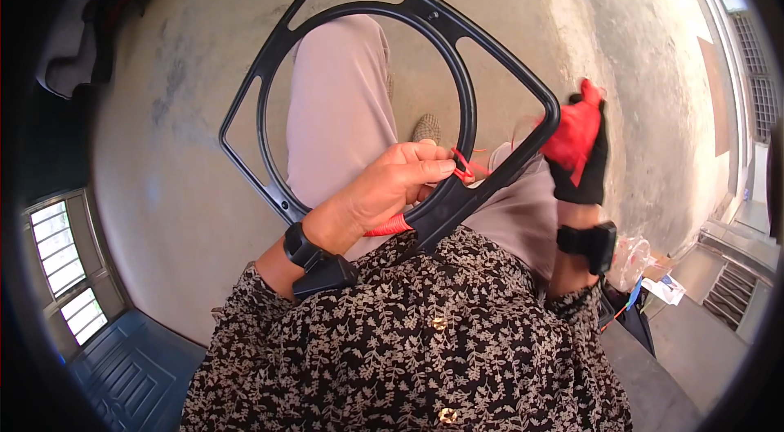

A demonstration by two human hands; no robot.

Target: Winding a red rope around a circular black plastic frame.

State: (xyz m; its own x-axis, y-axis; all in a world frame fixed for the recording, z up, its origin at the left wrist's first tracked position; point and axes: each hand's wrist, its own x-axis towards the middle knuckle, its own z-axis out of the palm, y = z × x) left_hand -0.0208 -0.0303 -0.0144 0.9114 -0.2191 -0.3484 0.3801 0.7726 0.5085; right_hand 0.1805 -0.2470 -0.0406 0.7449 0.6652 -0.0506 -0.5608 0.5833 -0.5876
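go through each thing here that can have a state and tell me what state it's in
black frame: tilted, resting on the lap, held at its lower corner.
red cord: partly wound on the frame's lower edge, one strand pinched.
left hand: bare, closed on frame and cord.
right hand: in a red and black glove, raised at the frame's right corner.

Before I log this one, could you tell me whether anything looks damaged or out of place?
Nothing stands out. The black frame looks whole; the left hand pinches red cord at its rim, the gloved right hand grips its corner.
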